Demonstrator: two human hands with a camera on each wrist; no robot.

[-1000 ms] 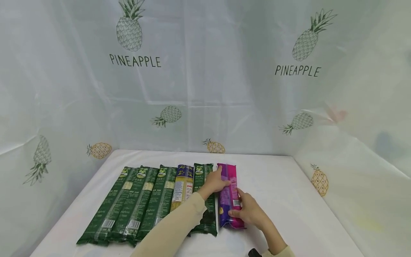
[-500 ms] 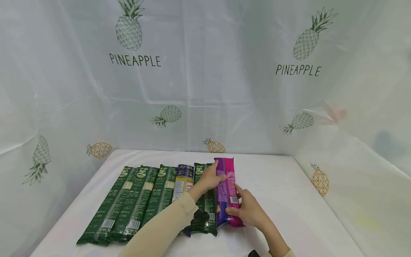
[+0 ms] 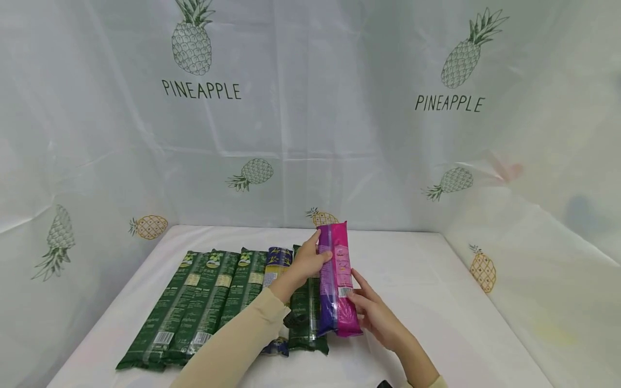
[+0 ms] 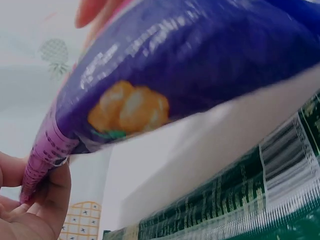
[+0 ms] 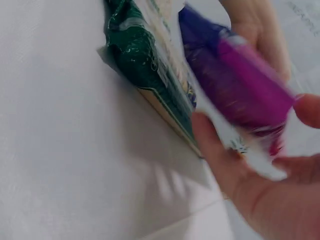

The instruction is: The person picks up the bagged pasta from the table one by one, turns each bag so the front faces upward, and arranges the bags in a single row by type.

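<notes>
My left hand [image 3: 308,261] grips a long pink and purple plastic packet [image 3: 341,288] by its upper left edge, thumb on top. The packet is raised and tilted, its lower part overlapping the rightmost green packet [image 3: 304,307] in the head view. White table shows beneath its blue end [image 4: 215,55] in the left wrist view. My right hand [image 3: 383,320] is at the packet's right edge, near the barcode, fingertips touching or close to it. In the right wrist view its index finger [image 5: 217,152] is extended and its fingers are spread around the packet's pink edge.
Several green pasta packets [image 3: 191,312] lie side by side on the white table [image 3: 436,323], with a yellow and blue packet [image 3: 277,257] among them. A pineapple-print curtain [image 3: 320,118] hangs behind and at both sides.
The pink and purple packet has risen off the table and shifted up and left, over the rightmost green packet. My left hand moved with it; the right thumb slid off its front.
</notes>
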